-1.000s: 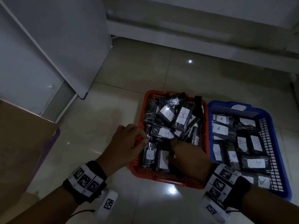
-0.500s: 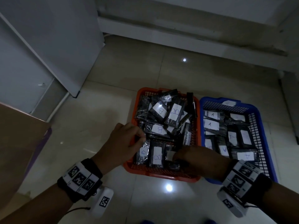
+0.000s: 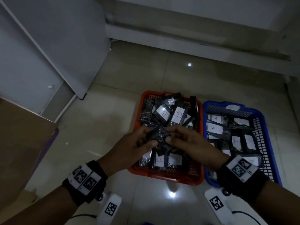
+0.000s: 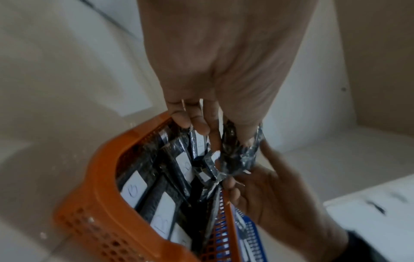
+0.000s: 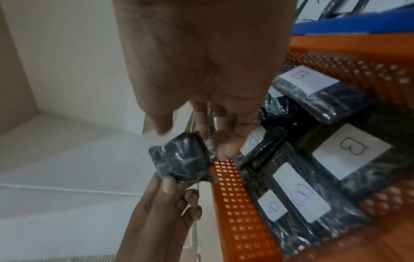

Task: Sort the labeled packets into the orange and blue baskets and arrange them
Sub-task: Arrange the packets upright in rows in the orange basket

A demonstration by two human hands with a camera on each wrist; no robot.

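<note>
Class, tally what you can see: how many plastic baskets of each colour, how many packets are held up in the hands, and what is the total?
Orange plastic mesh basket: 1
Blue plastic mesh basket: 1
Black plastic-wrapped packet, pinched between left hand and right hand: 1
Total: 3

2 baskets: 1 orange (image 3: 167,177), 1 blue (image 3: 266,127); 2 hands; packets uncountable.

A black wristband (image 3: 85,182) with white square-coded tags is worn on each bare forearm; a white tagged camera (image 3: 110,208) hangs at 6 o'clock.
</note>
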